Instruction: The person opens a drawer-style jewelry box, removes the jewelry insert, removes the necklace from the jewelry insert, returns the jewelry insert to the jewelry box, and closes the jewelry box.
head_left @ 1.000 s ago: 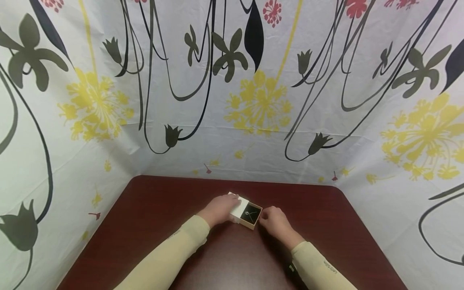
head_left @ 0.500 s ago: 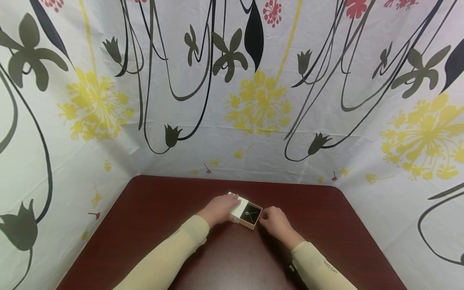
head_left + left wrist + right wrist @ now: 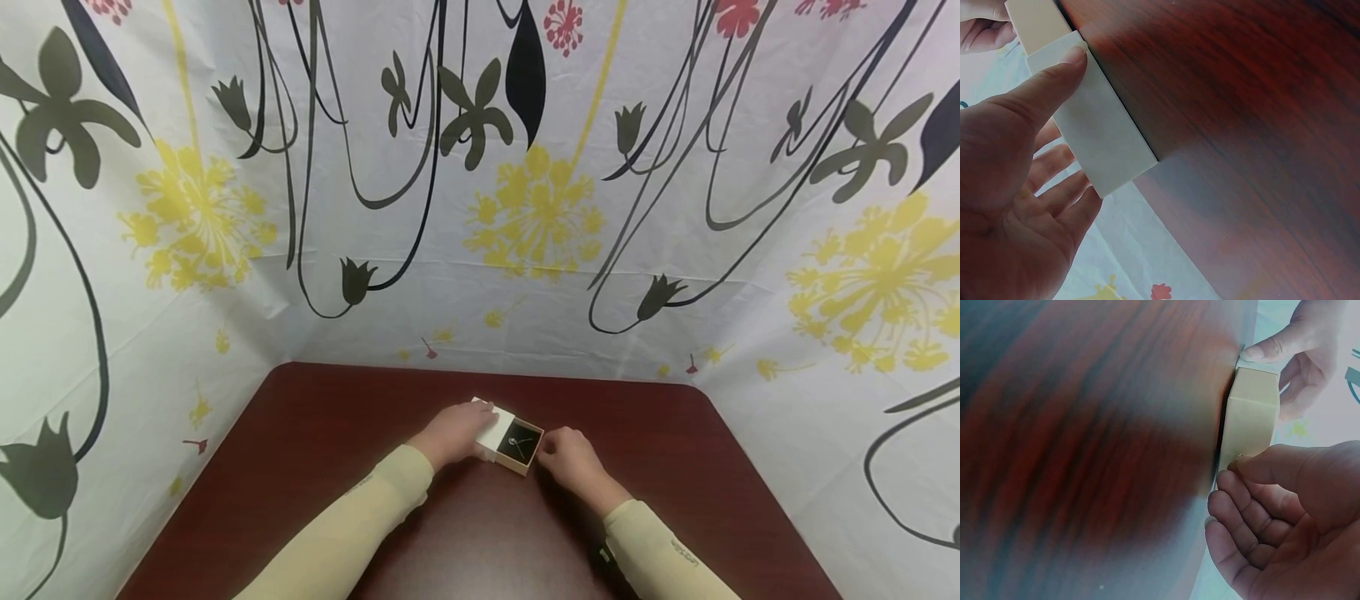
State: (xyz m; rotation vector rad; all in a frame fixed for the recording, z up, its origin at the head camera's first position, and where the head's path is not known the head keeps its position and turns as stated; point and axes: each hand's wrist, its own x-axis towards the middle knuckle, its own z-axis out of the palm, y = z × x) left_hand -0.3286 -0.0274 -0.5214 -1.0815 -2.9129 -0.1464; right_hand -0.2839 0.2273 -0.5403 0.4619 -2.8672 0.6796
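A small box lies on the table, its white sleeve (image 3: 497, 432) at the left and its tan drawer (image 3: 512, 464) partly out to the right. On the drawer's black insert is a thin silvery piece with a chain (image 3: 519, 442). My left hand (image 3: 452, 433) grips the sleeve (image 3: 1104, 122), thumb along one side and fingers on the other in the left wrist view. My right hand (image 3: 573, 463) is at the drawer's outer end; in the right wrist view its thumb and forefinger pinch there, by the drawer (image 3: 1249, 422), the other fingers curled. Their exact hold is partly hidden.
The dark red table (image 3: 360, 392) has rounded far corners. Behind it and at both sides hangs white cloth (image 3: 420, 233) with flower prints. A small dark object (image 3: 604, 553) shows beside the right sleeve.
The drawer's outer end and my right hand have shifted very slightly to the right. My left hand and the white sleeve have stayed in place.
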